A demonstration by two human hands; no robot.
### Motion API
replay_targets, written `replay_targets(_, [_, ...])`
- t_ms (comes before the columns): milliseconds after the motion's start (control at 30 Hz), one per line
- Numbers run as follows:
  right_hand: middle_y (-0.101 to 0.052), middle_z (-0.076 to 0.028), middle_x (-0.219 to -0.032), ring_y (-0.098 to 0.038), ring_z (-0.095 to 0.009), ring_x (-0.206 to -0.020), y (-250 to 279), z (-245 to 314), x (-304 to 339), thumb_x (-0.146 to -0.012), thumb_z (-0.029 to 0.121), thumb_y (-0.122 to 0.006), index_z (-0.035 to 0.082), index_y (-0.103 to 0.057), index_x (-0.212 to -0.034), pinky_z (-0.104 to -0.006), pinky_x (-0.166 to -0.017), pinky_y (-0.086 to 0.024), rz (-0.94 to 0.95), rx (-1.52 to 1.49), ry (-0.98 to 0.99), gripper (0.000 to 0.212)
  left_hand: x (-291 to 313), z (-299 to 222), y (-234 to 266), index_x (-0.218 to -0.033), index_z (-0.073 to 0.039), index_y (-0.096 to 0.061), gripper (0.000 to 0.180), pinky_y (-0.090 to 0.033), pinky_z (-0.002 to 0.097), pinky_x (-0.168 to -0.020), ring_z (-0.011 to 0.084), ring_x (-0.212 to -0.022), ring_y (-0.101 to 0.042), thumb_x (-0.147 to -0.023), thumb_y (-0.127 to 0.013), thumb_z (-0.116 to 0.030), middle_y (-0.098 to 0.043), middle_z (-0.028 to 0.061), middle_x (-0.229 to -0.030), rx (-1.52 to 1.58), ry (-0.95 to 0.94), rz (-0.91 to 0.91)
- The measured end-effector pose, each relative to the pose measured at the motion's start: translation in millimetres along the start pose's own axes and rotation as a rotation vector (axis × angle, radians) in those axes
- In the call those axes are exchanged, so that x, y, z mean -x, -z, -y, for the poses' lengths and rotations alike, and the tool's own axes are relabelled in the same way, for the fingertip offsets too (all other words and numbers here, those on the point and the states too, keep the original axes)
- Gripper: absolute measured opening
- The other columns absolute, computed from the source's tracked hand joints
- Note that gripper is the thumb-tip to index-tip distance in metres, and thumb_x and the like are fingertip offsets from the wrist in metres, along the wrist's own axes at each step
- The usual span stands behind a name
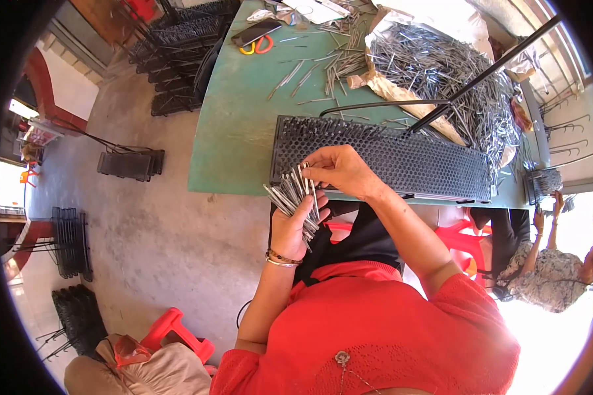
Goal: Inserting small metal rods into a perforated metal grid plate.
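Observation:
My left hand [291,229] is closed around a bundle of thin grey metal rods [284,195], which fan out above the thumb and poke out below the palm. Thumb and forefinger of my right hand [346,174] pinch the upper end of one rod at the bundle's right side. Just beyond both hands, along the table's near edge, lies a long black rack [408,157] full of round holes. Short rods stand in its far left rows, while most of its other holes show bare. A black metal frame [445,106] rises from the rack toward the upper right.
The green table [227,125] carries a large rod heap [435,66] on torn brown paper, loose rods, orange-handled scissors [262,45] and a dark phone [255,31]. More black racks [130,164] stand on the floor at left. At far right, another person [547,273] handles rods.

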State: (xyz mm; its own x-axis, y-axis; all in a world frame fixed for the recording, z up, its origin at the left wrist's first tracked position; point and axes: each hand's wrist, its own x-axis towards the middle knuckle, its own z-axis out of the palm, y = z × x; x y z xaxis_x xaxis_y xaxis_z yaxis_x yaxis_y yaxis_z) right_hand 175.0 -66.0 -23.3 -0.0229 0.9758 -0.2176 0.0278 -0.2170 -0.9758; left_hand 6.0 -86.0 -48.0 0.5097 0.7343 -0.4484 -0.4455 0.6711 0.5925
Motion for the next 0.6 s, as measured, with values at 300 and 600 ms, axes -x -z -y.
replay_targets(300, [-0.067, -0.006, -0.087, -0.061, -0.009, -0.079, 4, 25, -21, -0.087, 0.009, -0.064, -0.002, -0.060, -0.100, -0.0215, -0.067, -0.047, -0.277, -0.075, 0.334, 0.017, -3, 7, 13, -0.111, -0.002, -0.054, 0.026, -0.055, 0.0374, -0.079, 0.0240, -0.095, -0.063, -0.089, -0.062, -0.014, -0.063, 0.0132, -0.106, 0.071, -0.022, -0.059])
replay_targets(600, [-0.067, -0.005, -0.083, -0.061, -0.010, -0.075, -8, 12, -61, -0.084, 0.012, -0.067, 0.001, -0.063, -0.099, -0.0253, -0.068, -0.048, -0.504, 0.274, 0.499, 0.018, 1, 11, 9, -0.116, 0.000, -0.052, 0.029, -0.055, 0.0372, -0.079, 0.0245, -0.095, -0.063, -0.090, -0.057, -0.014, -0.062, 0.0173, -0.107, 0.022, 0.083, -0.013])
